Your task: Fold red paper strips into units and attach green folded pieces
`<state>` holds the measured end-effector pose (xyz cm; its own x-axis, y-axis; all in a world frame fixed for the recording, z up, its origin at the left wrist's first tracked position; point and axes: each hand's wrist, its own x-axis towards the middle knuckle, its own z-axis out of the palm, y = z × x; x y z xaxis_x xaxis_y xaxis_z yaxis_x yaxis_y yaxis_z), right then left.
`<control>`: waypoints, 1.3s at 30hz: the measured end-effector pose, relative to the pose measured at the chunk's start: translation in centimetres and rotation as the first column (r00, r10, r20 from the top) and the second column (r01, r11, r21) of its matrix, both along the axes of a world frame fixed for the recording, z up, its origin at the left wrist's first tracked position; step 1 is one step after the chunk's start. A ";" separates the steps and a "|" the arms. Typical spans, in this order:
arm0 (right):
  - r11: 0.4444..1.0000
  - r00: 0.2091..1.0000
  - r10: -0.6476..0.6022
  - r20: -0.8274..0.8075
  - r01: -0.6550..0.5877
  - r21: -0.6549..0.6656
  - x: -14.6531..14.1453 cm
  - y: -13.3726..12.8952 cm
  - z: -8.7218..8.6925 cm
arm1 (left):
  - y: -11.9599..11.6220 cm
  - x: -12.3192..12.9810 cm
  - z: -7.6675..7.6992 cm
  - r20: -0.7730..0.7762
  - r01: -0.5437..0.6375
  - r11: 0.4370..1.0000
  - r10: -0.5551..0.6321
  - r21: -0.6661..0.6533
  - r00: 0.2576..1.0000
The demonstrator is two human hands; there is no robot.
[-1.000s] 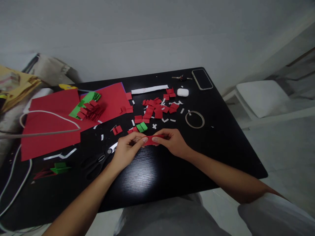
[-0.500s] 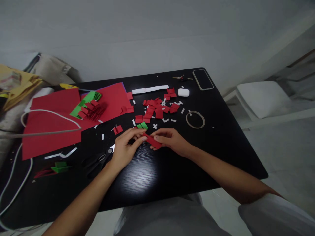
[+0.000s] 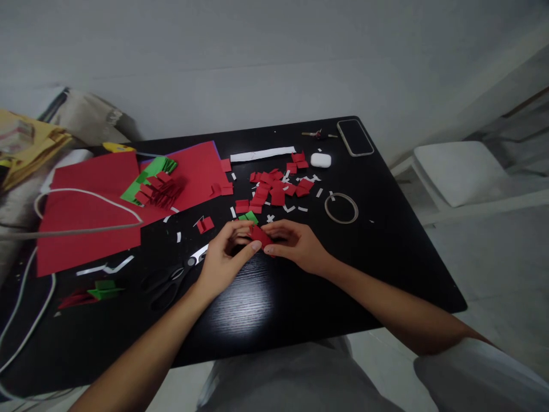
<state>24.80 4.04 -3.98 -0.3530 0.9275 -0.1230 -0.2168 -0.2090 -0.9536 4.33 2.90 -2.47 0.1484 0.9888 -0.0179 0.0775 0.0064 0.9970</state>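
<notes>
Between both hands, above the black table, is a small folded piece of red paper (image 3: 261, 236). My left hand (image 3: 227, 252) pinches its left end, thumb in front and fingers behind. My right hand (image 3: 295, 243) grips the right end the same way, and the fingers hide part of the paper. Scissors (image 3: 180, 274) with black handles lie beside my left wrist, their blades partly behind the hand. Just beyond the fingertips sits a folded green paper piece (image 3: 248, 217). A heap of folded red pieces (image 3: 268, 189) with white paper scraps lies farther back.
Large red sheets (image 3: 94, 217) cover the table's left, with a stack of folded red strips (image 3: 158, 191) and a white cable (image 3: 86, 232) on top. At the back right are a phone (image 3: 355, 137), keys (image 3: 319, 134), a white case (image 3: 321, 160) and a tape ring (image 3: 341, 208).
The red paper has turned in my hands and looks shorter and more upright. My hands have drawn slightly closer together, with the left thumb now nearer the right one.
</notes>
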 end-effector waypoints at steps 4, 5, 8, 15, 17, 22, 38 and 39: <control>1.000 0.999 -0.023 0.035 0.022 0.021 -0.1 -0.2 -0.2 | -0.1 0.0 0.1 -0.023 -0.035 0.999 0.035 0.018 0.999; 0.999 0.998 -0.026 0.050 0.025 0.028 -0.1 -0.3 -0.1 | -0.1 0.1 0.0 -0.024 -0.038 0.999 0.038 0.020 0.999; 0.996 0.992 -0.052 0.114 0.043 0.081 0.0 -0.5 0.3 | -0.2 0.2 0.0 -0.021 -0.036 0.999 0.037 0.022 0.999; 0.993 0.988 -0.068 0.137 0.054 0.102 -0.1 -0.8 0.5 | -0.2 0.2 0.0 -0.065 -0.071 0.997 0.073 0.041 0.995; 0.997 0.991 -0.041 0.128 0.033 0.063 -0.1 -0.7 0.5 | -0.1 0.2 0.0 -0.074 -0.061 0.998 0.063 0.028 0.995; 0.999 0.990 -0.037 0.133 0.035 0.020 0.0 -0.5 0.7 | -0.1 0.3 0.0 -0.046 -0.038 0.999 0.039 0.003 0.998; 0.992 0.992 -0.106 0.068 0.110 -0.056 0.1 0.6 -0.2 | -0.4 -0.1 -1.3 -0.097 0.221 0.975 -0.219 0.009 0.971; 0.992 0.992 -0.109 0.065 0.113 -0.052 0.1 0.6 -0.2 | -0.4 -0.2 -1.4 -0.138 0.235 0.972 -0.231 0.014 0.963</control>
<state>24.86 4.66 -4.23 -0.2384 0.9516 -0.1939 -0.1820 -0.2399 -0.9536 4.16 2.50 -3.83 0.3729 0.9276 -0.0242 0.2062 -0.0574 0.9768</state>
